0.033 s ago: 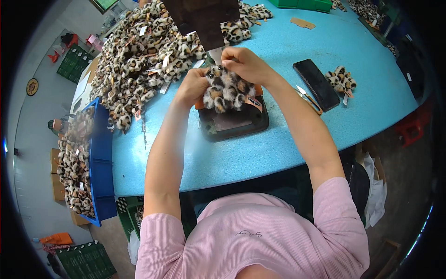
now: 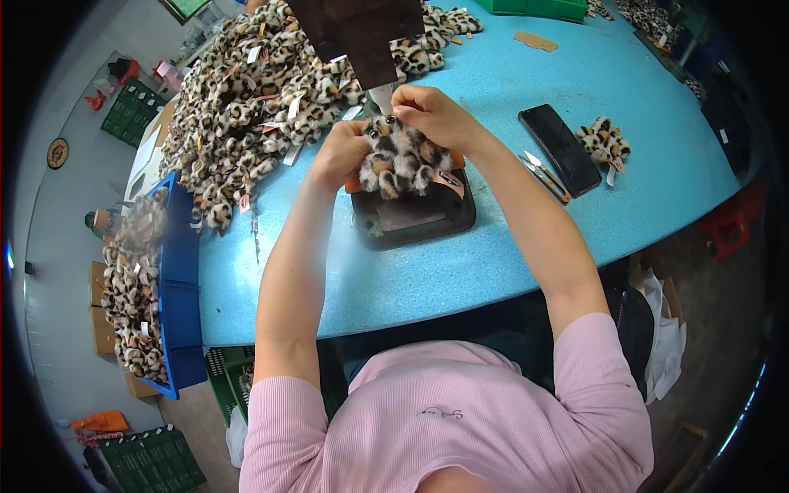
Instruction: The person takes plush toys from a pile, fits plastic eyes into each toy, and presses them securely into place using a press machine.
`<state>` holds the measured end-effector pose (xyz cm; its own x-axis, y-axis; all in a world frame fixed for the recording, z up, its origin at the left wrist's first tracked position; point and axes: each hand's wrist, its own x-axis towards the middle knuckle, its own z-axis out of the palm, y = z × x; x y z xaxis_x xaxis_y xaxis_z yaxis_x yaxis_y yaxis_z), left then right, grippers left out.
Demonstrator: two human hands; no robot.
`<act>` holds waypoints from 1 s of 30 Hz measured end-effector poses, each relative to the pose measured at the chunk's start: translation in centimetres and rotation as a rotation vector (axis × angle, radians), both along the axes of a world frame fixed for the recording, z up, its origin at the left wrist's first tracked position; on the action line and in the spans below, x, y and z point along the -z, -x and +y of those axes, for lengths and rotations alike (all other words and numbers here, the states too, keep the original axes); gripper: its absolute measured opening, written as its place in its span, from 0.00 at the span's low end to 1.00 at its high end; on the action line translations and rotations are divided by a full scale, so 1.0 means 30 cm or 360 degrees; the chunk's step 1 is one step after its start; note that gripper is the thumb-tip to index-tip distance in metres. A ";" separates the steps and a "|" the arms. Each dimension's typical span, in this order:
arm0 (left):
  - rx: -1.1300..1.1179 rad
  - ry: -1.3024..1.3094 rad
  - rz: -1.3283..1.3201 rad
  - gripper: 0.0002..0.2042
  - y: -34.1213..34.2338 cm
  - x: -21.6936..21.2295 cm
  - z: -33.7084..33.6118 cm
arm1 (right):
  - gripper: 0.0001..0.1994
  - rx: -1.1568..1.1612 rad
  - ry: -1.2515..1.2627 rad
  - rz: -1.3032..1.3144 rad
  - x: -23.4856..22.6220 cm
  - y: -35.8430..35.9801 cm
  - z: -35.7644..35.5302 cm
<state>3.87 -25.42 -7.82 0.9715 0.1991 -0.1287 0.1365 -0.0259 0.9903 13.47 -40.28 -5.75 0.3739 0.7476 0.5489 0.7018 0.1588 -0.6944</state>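
Note:
Under the dark head (image 2: pixel 357 37) of a bench press lies a small leopard-spotted plush toy (image 2: pixel 401 163), with shiny dark eyes and a paper tag. It rests above the machine's black base (image 2: pixel 415 226). My left hand (image 2: pixel 342 153) pinches the toy's left side, fingertips partly sunk in the fur. At the toy's upper right, my right hand (image 2: pixel 436 117) is closed with finger and thumb gripping the fur close to the pale tip (image 2: pixel 381 99) of the press. The fur hides exactly what lies between my fingertips.
A large heap of spotted plush toys (image 2: pixel 238 107) covers the table's left side. More fill a blue crate (image 2: pixel 179 287) beside it. To the right lie a black phone (image 2: pixel 560 149), small scissors (image 2: pixel 544 174) and one plush piece (image 2: pixel 605 141). A green tray (image 2: pixel 538 8) stands at the far edge.

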 end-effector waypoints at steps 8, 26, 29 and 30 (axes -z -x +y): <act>-0.0088 0.0043 0.0010 0.06 0.017 -0.007 -0.023 | 0.05 0.0151 0.0079 0.0286 0.017 0.016 -0.006; -0.0065 -0.0006 0.0016 0.05 0.009 -0.003 -0.016 | 0.07 -0.0190 0.0254 0.0737 -0.004 -0.033 0.010; -0.0052 0.0052 0.0026 0.05 0.005 -0.002 -0.012 | 0.06 -0.0294 0.0248 0.0767 0.020 -0.056 0.039; -0.0051 0.0069 0.0028 0.05 0.006 -0.004 -0.012 | 0.05 -0.0332 0.0232 0.0761 0.012 -0.051 0.046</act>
<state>3.68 -25.79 -7.71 0.9622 0.2237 -0.1551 0.1542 0.0218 0.9878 15.01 -38.91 -6.10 0.3918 0.8886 0.2386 0.2657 0.1391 -0.9540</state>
